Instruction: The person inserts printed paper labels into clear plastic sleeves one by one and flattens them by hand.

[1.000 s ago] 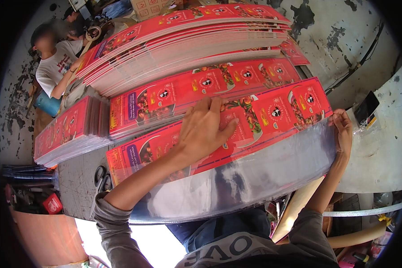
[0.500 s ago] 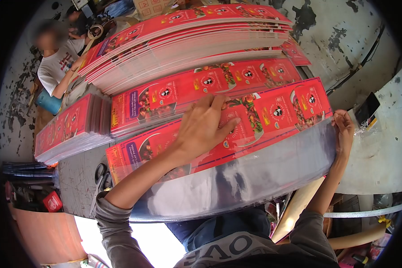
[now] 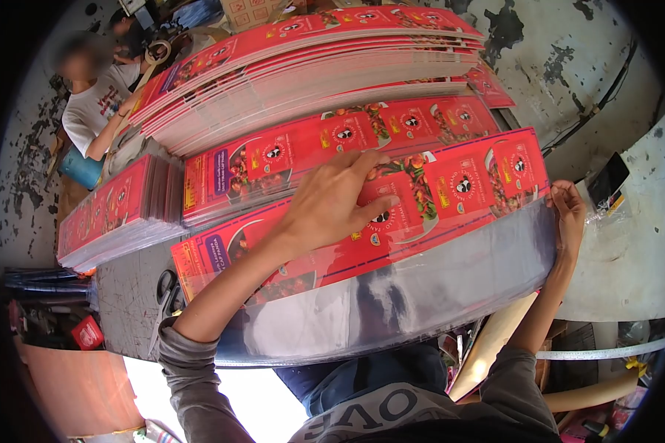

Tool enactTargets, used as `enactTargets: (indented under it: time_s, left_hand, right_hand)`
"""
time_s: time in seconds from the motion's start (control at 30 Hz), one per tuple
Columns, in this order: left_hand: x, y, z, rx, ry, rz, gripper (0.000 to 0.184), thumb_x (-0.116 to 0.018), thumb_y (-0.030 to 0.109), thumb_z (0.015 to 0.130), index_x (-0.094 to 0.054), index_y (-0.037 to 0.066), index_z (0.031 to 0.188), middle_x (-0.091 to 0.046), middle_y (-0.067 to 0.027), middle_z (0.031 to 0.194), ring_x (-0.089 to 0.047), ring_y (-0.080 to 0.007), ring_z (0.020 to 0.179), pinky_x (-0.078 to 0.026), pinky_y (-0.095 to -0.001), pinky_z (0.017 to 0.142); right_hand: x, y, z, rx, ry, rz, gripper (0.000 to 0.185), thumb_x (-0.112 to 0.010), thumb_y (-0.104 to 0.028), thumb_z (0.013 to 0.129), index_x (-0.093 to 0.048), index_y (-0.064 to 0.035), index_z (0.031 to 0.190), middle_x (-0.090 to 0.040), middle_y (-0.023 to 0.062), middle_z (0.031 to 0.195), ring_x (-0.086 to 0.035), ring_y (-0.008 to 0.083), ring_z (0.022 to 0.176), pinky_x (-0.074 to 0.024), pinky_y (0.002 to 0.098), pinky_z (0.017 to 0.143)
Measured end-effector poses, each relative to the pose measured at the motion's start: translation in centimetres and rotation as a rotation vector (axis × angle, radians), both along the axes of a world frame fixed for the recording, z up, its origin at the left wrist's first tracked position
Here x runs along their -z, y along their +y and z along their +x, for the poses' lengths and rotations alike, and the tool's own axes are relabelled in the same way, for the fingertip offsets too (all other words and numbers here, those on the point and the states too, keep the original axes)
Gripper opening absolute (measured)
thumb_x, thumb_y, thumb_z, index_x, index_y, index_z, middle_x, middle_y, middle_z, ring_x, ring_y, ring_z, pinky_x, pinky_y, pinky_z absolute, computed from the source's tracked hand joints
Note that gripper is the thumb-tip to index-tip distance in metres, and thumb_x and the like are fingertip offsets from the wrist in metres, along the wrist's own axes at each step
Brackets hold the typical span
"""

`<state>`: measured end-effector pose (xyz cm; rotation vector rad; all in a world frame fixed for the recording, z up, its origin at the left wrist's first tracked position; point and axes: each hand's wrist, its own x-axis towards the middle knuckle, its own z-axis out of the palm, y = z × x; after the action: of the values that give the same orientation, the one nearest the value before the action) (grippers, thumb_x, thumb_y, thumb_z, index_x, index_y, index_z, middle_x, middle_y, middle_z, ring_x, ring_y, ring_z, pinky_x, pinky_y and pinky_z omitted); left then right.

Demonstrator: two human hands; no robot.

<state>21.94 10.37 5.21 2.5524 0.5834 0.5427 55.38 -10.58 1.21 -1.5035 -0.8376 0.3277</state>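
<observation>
Hands well apart: left hand (image 3: 331,196) open and palm-down over the middle of a long red printed card strip with food pictures and panda logos (image 3: 451,199), thumb splayed; right hand (image 3: 567,214) bent at the right-hand end, fingertips against the edge of a clear, glossy sheet of plastic film (image 3: 391,295). Cannot tell whether pinching that edge or merely resting there. Under the left palm, set slantwise in front of the torso, with the near margin of the strip seemingly overlapped by film; hard to read the exact layering through the glare.

Could skew if pressed harder on one side, with only one palm near the middle of so long a strip. Could also buckle or scuff at a corner, should the thin film cling, crease or slip.

Just beyond, a low stack of red, film-covered printed strips (image 3: 303,155), close enough to be nudged by the left fingers. Farther back, a tall pile of red cards with white edges (image 3: 310,92), liable to slide if knocked. To the left, a shorter block of red film-wrapped packs (image 3: 111,203); near the left forearm, dark-handled metal scissors (image 3: 170,295) on a scuffed grey worktop (image 3: 125,295), able to scratch film or skin if brushed.
</observation>
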Motion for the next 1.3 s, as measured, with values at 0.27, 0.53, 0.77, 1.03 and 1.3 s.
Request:
enactTargets:
  time_s: [0.27,0.53,0.77,1.03,1.3]
  left_hand:
    - [0.3,0.6,-0.1,0.041,-0.020,0.043,0.048,-0.065,0.031,0.076,-0.050,0.003,0.112,-0.057,-0.0170,0.102,-0.058,-0.0307,0.087,-0.047,-0.0391,0.076]
    - [-0.2,0.5,-0.3,0.105,-0.036,0.068,0.047,-0.064,0.032,0.076,-0.049,0.002,0.110,-0.057,-0.0180,0.098,-0.058,-0.0321,0.088,-0.047,-0.0410,0.073]
    - [-0.8,0.3,-0.5,0.144,-0.106,0.156,0.045,-0.065,0.032,0.075,-0.051,0.003,0.106,-0.058,-0.0176,0.095,-0.058,-0.0333,0.083,-0.048,-0.0414,0.071]
    - [0.3,1.0,-0.3,0.167,-0.143,0.115,0.048,-0.066,0.033,0.074,-0.051,0.002,0.107,-0.058,-0.0180,0.097,-0.058,-0.0338,0.084,-0.048,-0.0412,0.074]
    - [-0.3,0.6,-0.6,0.154,-0.138,0.163,0.047,-0.066,0.033,0.074,-0.052,0.002,0.106,-0.058,-0.0171,0.098,-0.058,-0.0336,0.087,-0.048,-0.0412,0.074]
  right_hand:
    - [-0.3,0.3,-0.4,0.009,-0.101,0.001,0.006,-0.055,-0.007,0.084,-0.054,-0.0011,0.086,-0.051,-0.0002,0.071,-0.045,0.0068,0.065,-0.0348,0.0197,0.061]
    - [0.2,0.6,0.2,0.051,-0.312,-0.180,0.006,-0.052,-0.006,0.085,-0.053,-0.0010,0.083,-0.049,-0.0006,0.068,-0.043,0.0063,0.062,-0.0346,0.0203,0.058]
    - [0.1,0.6,0.5,0.022,-0.295,-0.161,0.007,-0.052,-0.007,0.086,-0.053,-0.0010,0.083,-0.048,-0.0011,0.067,-0.042,0.0057,0.062,-0.0343,0.0203,0.058]
    - [0.1,0.3,0.3,0.011,-0.191,-0.036,0.009,-0.055,-0.010,0.085,-0.053,-0.0016,0.084,-0.048,-0.0019,0.068,-0.041,0.0056,0.063,-0.0333,0.0199,0.059]
    - [0.0,0.3,0.1,0.016,-0.224,-0.086,0.009,-0.054,-0.010,0.086,-0.054,-0.0016,0.085,-0.048,-0.0020,0.070,-0.042,0.0057,0.064,-0.0335,0.0196,0.061]
